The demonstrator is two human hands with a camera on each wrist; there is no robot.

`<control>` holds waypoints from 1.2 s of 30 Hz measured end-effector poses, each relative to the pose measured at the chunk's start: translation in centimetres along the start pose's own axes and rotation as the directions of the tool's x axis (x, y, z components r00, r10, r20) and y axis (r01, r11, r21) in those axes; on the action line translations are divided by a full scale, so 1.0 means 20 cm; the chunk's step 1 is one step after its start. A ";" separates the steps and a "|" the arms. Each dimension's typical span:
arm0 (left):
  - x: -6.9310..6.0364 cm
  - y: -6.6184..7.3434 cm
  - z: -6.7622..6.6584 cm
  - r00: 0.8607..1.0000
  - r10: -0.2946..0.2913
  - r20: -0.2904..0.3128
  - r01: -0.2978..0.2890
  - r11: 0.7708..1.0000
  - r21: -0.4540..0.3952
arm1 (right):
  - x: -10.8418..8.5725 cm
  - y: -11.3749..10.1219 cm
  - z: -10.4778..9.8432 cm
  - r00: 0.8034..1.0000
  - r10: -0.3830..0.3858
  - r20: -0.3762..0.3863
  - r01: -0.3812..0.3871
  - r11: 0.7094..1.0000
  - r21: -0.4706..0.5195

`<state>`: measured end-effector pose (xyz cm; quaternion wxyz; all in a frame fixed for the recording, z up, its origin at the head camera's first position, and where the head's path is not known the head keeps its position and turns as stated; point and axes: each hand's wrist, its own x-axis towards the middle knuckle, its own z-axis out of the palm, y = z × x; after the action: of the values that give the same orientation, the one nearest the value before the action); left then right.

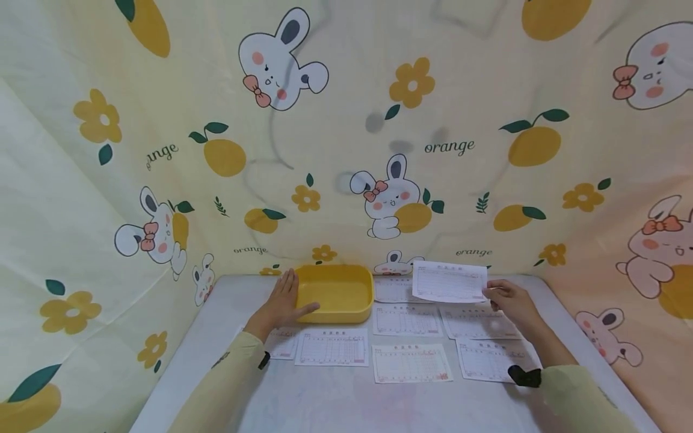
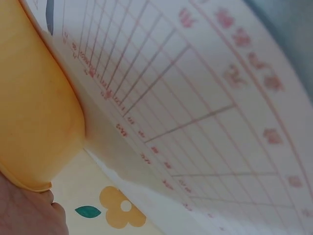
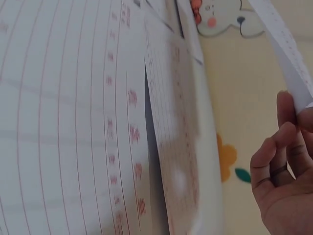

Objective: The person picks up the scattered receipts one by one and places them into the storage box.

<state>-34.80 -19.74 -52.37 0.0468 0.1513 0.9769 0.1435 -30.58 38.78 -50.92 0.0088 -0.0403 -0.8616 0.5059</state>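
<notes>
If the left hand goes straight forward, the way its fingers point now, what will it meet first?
Probably the patterned cloth behind the table; the left hand touches the yellow tray, and the depth to the cloth is hard to judge.

In the head view we cannot read the held form (image 1: pixel 448 282); at seven o'clock the left sleeve (image 1: pixel 224 382) partly hides another form (image 1: pixel 284 346). The right wrist view crops the right hand (image 3: pixel 291 191), four o'clock.

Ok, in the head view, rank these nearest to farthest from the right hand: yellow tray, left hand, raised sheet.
1. Raised sheet: pinched in the right hand.
2. Yellow tray: left of the sheet.
3. Left hand: at the tray's left side.
</notes>
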 end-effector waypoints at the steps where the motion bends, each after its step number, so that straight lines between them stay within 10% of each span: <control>1: 0.00 0.00 0.00 1.000 -0.002 0.002 0.002 1.000 0.003 | 0.00 -0.01 0.01 1.000 0.001 0.010 -0.001 1.000 0.006; 36: 0.00 -0.02 0.04 0.999 0.007 -0.035 -0.008 0.999 -0.040 | 0.01 -0.30 0.48 0.985 -0.112 0.130 0.085 0.977 0.194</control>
<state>-34.81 -19.87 -53.16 0.0322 0.1514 0.9739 0.1661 -31.67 27.49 -50.44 -0.0227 0.0391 -0.8094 0.5855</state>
